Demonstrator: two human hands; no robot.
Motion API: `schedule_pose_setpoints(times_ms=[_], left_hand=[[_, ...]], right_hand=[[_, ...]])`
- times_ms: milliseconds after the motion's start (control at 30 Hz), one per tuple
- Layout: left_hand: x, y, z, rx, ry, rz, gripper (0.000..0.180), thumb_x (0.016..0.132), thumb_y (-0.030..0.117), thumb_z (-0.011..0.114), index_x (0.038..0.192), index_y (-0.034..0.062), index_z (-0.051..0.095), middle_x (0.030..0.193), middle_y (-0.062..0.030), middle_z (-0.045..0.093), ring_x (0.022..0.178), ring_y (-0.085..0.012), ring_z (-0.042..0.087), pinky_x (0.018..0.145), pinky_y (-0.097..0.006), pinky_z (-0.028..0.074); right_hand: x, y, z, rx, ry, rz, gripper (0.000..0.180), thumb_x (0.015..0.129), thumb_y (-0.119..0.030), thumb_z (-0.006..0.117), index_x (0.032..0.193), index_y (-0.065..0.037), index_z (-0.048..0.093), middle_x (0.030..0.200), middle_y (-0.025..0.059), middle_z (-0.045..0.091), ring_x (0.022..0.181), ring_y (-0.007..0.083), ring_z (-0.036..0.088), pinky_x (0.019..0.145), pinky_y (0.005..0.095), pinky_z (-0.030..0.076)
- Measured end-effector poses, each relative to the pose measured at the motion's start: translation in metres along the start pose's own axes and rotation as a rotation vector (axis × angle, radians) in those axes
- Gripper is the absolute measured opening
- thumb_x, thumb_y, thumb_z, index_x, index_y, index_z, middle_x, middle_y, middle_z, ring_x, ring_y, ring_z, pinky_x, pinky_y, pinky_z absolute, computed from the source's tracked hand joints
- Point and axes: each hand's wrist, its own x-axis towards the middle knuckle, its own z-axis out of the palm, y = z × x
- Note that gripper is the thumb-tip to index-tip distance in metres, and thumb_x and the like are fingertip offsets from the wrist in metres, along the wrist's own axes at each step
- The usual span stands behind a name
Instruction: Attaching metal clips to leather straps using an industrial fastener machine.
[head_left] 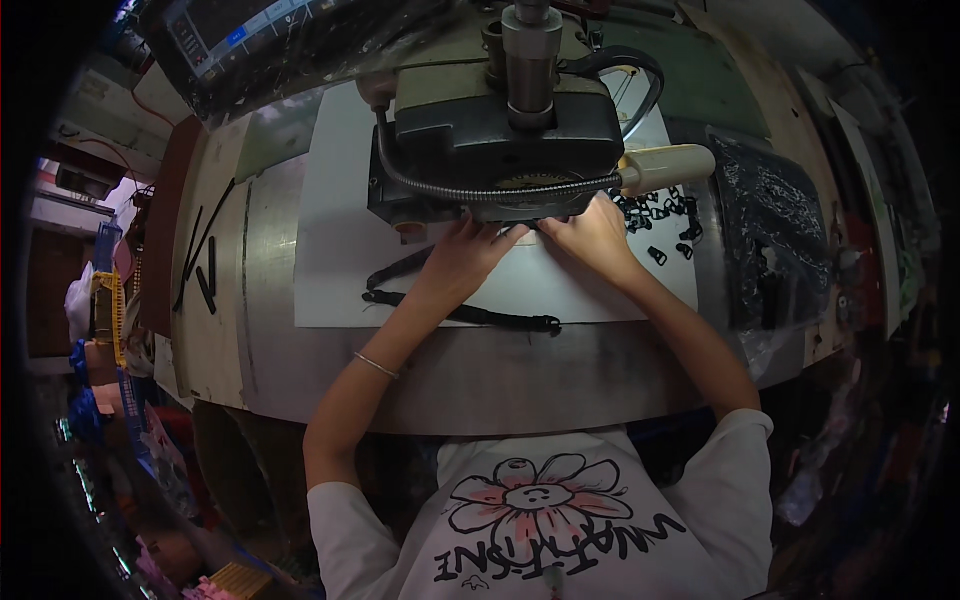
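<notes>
My left hand (466, 256) and my right hand (594, 243) reach under the front of a dark machine head (505, 140), thumbs pointing toward each other. Both hands look closed in a pinch. Most of their fingertips are hidden beneath the machine, and what they grip cannot be made out. A black strap (505, 319) lies on the white sheet (335, 230) and passes beneath my left forearm. Another dark strap piece (398, 269) rests beside that forearm. Small black plastic buckles (660, 212) are scattered to the right of my right hand.
A cream handle (668, 170) juts from the machine's right side, near my right hand. A flexible metal hose (450, 192) crosses its front. Dark clear-wrapped plastic (770, 230) lies at right. Thin black strips (205, 265) lie at left. The metal table edge (400, 400) is before me.
</notes>
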Motion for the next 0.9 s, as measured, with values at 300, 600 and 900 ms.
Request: schedule_pose_setpoints(times_ms=[300,600,900], left_hand=[[0.002,-0.013,-0.002,-0.011,0.091,0.124,0.039,0.075,0.009,0.055,0.114,0.0114,0.057,0.107,-0.0045,0.06,0.105,-0.0244,0.053,0.094,-0.035,0.04],[0.008,-0.007,-0.002,0.022,0.018,0.167,0.032,0.076,0.005,0.056,0.108,0.0036,0.058,0.104,-0.0089,0.06,0.1,-0.0222,0.057,0.091,-0.033,0.043],[0.012,-0.002,-0.002,-0.378,0.154,-0.091,0.036,0.072,0.016,0.067,0.105,0.0034,0.058,0.096,-0.0108,0.062,0.088,-0.023,0.06,0.078,-0.033,0.048]], right_hand=[[-0.007,0.026,0.025,0.092,0.373,-0.583,0.011,0.073,-0.009,0.065,0.073,-0.002,0.057,0.082,0.0076,0.054,0.083,0.0274,0.048,0.073,0.0365,0.037],[-0.011,0.024,0.025,0.023,0.448,-0.568,0.009,0.075,-0.012,0.065,0.074,-0.004,0.06,0.081,0.0049,0.054,0.082,0.0242,0.047,0.074,0.0351,0.036],[-0.008,0.029,0.025,0.129,0.395,-0.491,0.009,0.071,-0.015,0.068,0.074,-0.008,0.064,0.079,0.0021,0.054,0.081,0.0212,0.046,0.073,0.0329,0.032]])
